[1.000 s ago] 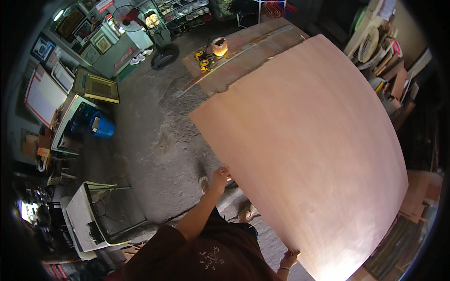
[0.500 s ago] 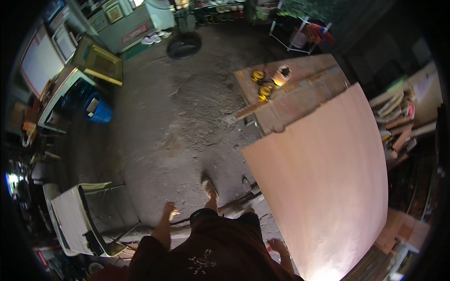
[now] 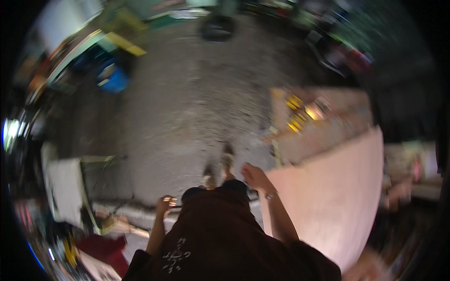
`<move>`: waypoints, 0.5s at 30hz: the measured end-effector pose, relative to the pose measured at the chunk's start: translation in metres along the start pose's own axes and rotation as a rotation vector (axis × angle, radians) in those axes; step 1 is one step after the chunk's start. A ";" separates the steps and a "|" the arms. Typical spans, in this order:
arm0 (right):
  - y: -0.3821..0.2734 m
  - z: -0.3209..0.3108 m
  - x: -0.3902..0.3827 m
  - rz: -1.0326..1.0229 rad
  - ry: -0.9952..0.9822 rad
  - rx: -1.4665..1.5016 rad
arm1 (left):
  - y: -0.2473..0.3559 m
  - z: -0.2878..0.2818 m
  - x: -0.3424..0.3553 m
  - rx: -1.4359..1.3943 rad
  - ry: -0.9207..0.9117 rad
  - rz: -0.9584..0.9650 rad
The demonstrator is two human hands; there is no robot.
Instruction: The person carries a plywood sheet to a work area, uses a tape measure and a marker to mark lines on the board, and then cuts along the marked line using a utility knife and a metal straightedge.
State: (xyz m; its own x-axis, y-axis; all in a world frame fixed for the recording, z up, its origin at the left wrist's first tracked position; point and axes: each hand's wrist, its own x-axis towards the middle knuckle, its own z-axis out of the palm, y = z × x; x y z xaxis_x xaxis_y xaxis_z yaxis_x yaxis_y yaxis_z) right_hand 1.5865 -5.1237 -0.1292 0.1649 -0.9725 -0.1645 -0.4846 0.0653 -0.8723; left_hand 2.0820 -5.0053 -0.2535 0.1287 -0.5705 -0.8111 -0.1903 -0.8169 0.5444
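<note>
Low by my left hip, my left hand [image 3: 164, 205] has its fingers curled in, with a small bright spot at their tips that is too blurred to name. In front of my right hip is my right hand [image 3: 254, 176], bent inward, its fingertips hidden and smeared, with a wristwatch [image 3: 271, 195] on that arm. Right beside it lies a large pale plywood sheet [image 3: 323, 201]; my right forearm passes over its near left edge. Whether the arm touches the sheet, I cannot tell.
Beyond the sheet stands a worn workbench [image 3: 347, 105] with two yellow-and-black tools [image 3: 296, 122] and a glowing lamp-like thing [image 3: 316, 111]. At left are a blue bin [image 3: 114, 80] and a pale folding chair [image 3: 65, 187]. A black round tub [image 3: 218, 29] sits far off on the rough floor [image 3: 178, 107].
My right hand has come forward and up from low beside the sheet. The whole view has shifted and blurred, and the bench now appears lower and farther right. Both feet show now.
</note>
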 end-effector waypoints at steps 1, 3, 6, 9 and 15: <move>-0.002 -0.002 0.012 0.071 -0.109 0.002 | -0.014 0.010 -0.013 0.479 0.091 0.007; -0.007 0.002 0.050 0.102 -0.263 0.045 | -0.039 0.029 -0.040 0.566 0.176 0.189; -0.020 0.015 0.107 -0.051 -0.457 0.024 | -0.052 0.050 -0.075 0.204 0.381 -0.007; -0.045 0.039 0.149 -0.134 -0.592 -0.040 | -0.047 0.054 -0.090 -0.034 0.553 -0.165; -0.111 0.106 0.235 -0.396 -0.823 -0.340 | -0.074 0.072 -0.076 -0.279 0.855 -0.169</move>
State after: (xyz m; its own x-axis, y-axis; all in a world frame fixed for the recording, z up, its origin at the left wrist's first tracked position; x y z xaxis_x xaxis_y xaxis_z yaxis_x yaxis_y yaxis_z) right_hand 1.7703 -5.3355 -0.1199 0.8554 -0.4417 -0.2707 -0.4656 -0.4266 -0.7754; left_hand 2.0158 -4.8958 -0.2474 0.8317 -0.2188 -0.5103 0.1240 -0.8227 0.5547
